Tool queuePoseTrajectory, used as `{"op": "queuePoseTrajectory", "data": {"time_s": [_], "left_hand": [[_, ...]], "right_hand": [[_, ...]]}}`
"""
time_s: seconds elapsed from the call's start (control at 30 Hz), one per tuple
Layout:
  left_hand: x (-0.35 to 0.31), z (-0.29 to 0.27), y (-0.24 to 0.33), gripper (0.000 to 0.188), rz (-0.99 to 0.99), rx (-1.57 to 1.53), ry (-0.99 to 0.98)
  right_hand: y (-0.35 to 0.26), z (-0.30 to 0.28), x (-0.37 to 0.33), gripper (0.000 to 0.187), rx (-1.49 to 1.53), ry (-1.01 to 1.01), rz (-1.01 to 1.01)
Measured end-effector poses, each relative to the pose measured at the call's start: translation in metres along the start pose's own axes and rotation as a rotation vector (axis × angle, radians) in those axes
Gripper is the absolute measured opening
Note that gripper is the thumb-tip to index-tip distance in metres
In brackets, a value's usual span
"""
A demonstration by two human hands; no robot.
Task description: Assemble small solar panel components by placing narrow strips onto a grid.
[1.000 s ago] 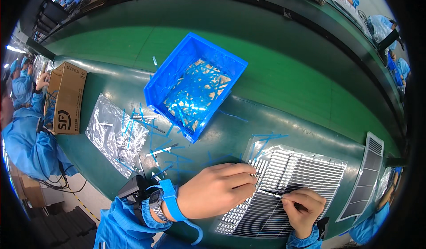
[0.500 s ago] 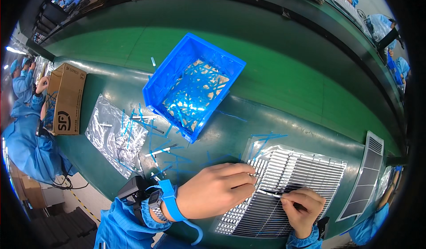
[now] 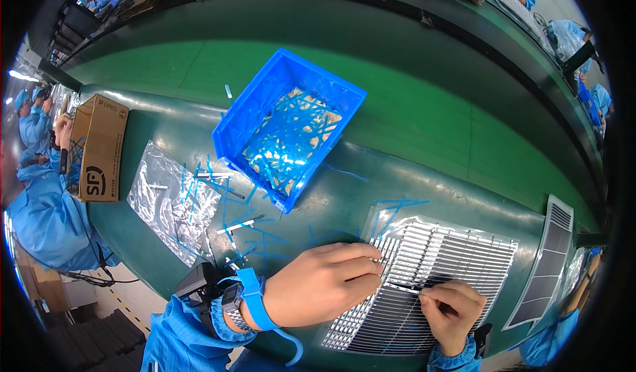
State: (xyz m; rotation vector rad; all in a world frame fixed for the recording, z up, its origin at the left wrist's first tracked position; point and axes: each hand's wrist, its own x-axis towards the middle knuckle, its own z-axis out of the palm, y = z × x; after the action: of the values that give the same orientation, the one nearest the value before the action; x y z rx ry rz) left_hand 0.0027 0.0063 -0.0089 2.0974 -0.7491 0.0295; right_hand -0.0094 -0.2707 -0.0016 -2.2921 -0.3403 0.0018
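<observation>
A sheet of narrow black and white strips in rows lies on the table under both my hands. The thumb and forefinger of my right hand pinch the right end of a thin strip, just above the sheet. Its other end reaches close to the fingertips of my left hand. My left fingers are bent and pressed together over the sheet's left part; the thumb and anything they grip are hidden. A blue wrist strap and a watch are on my left wrist.
A blue bin holding blue film strips stands beyond my hands. Loose strips and a clear plastic bag lie left of it. Farther left is a cardboard box beside a co-worker's sleeve. Another strip sheet lies far right.
My hands stay almost in place, and the pinched strip looks slightly turned. At the left, the co-worker's hand and body have shifted beside the cardboard box.
</observation>
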Motion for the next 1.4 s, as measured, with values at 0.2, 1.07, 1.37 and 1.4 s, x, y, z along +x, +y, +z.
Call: {"op": "queuePoseTrajectory", "data": {"time_s": [0.2, 1.07, 1.37, 1.4], "left_hand": [[0.0003, 0.0011, -0.0007, 0.022, 0.003, -0.001, 0.007], [0.0001, -0.0002, 0.0007, 0.022, 0.063, 0.095, -0.048], [0.0038, 0.0011, 0.0039, 0.030, 0.094, 0.177, -0.071], [0.0041, 0.0006, 0.0047, 0.030, 0.090, 0.191, -0.077]], "right_hand": [[0.0005, -0.0001, 0.0009, 0.011, 0.003, -0.009, -0.009], [-0.0040, -0.0004, -0.0001, 0.012, -0.015, -0.011, 0.040], [-0.0042, 0.0002, 0.0018, 0.012, -0.010, -0.017, 0.034], [-0.0040, 0.0008, 0.0022, 0.012, -0.009, -0.018, 0.028]]}}
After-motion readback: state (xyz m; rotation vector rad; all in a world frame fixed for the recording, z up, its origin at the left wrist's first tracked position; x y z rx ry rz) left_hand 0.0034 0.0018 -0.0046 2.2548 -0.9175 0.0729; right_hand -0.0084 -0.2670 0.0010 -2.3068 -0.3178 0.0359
